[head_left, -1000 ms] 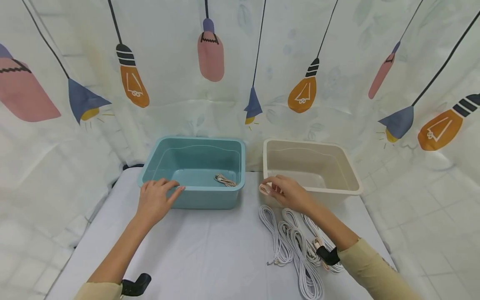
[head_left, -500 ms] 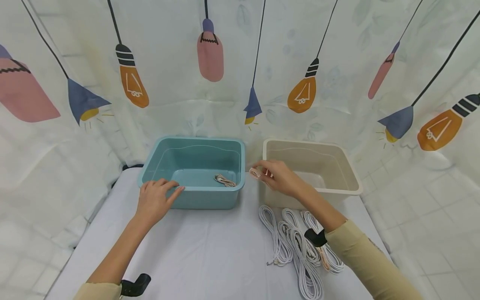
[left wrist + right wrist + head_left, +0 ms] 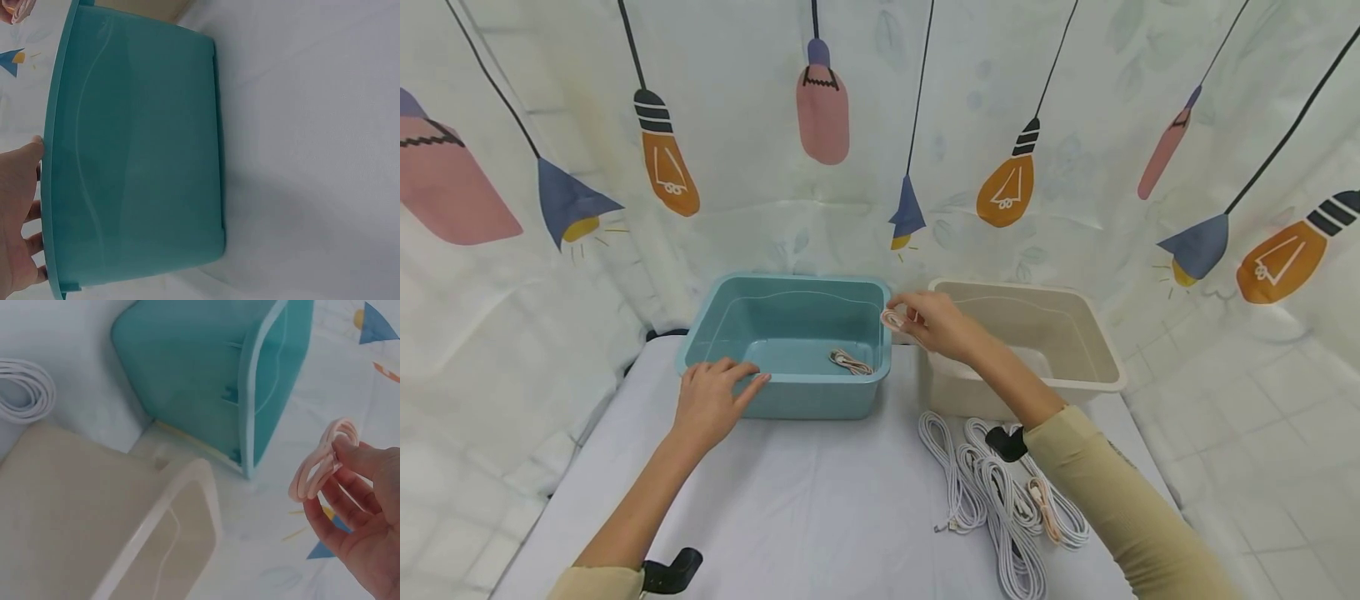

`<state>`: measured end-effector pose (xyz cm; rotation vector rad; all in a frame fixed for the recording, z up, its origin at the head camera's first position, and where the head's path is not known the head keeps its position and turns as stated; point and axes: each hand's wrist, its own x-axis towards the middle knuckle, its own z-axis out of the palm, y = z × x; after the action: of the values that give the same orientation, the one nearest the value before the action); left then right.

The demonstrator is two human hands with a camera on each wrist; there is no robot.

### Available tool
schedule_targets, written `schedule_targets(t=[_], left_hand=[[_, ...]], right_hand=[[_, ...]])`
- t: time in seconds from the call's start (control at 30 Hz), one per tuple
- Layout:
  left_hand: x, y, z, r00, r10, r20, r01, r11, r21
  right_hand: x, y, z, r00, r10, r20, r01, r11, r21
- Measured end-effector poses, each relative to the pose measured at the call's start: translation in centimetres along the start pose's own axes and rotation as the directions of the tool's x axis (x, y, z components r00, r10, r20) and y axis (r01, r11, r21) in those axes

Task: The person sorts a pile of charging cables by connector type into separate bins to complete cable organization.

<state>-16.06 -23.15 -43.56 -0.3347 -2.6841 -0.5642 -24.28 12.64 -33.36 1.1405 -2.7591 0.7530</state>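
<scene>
My right hand (image 3: 942, 325) pinches a small coiled pale pink cable (image 3: 322, 462) between thumb and fingers. It holds the coil in the air by the right rim of the teal bin (image 3: 805, 377), near the gap between the two bins. Inside that bin lies a bundled light-brown cable (image 3: 850, 361). At the teal bin's front left, my left hand (image 3: 709, 402) rests on the rim; its fingertips and thumb touch the edge in the left wrist view. On the table at right lie several coiled white cables (image 3: 1000, 492), with a pink-beige cable (image 3: 1045, 510) among them.
A beige bin (image 3: 1093, 385) stands right of the teal one, behind the cable pile, with my right forearm passing over its front left. White cloth covers the table (image 3: 820, 500). A curtain (image 3: 737, 225) printed with lamps hangs right behind the bins.
My right hand has carried the pink cable leftward and away from me, from the beige bin's front rim to beside the teal bin's right rim. The left hand stays put.
</scene>
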Motion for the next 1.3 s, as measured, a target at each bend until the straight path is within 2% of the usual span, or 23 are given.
schedule_targets(t=[0.4, 0.73, 0.97, 1.3], left_hand=[[0.1, -0.2, 0.2, 1.000, 0.018, -0.019, -0.018, 1.000, 0.015], [0.1, -0.2, 0.1, 1.000, 0.008, -0.005, -0.008, 1.000, 0.009], [0.1, -0.2, 0.0, 1.000, 0.006, 0.002, -0.006, 1.000, 0.005], [0.0, 0.0, 0.0, 0.999, -0.017, 0.038, 0.017, 1.000, 0.007]], right_hand=[[3.5, -1.1, -0.1, 0.997, 0.063, 0.048, -0.061, 0.997, -0.041], [6.8, -2.0, 0.5, 0.985, 0.131, 0.113, -0.122, 0.989, -0.084], [8.6, -2.4, 1.0, 0.983, 0.149, 0.103, -0.141, 0.987, -0.083], [9.7, -2.8, 1.2, 0.983, 0.170, 0.062, -0.166, 0.984, -0.070]])
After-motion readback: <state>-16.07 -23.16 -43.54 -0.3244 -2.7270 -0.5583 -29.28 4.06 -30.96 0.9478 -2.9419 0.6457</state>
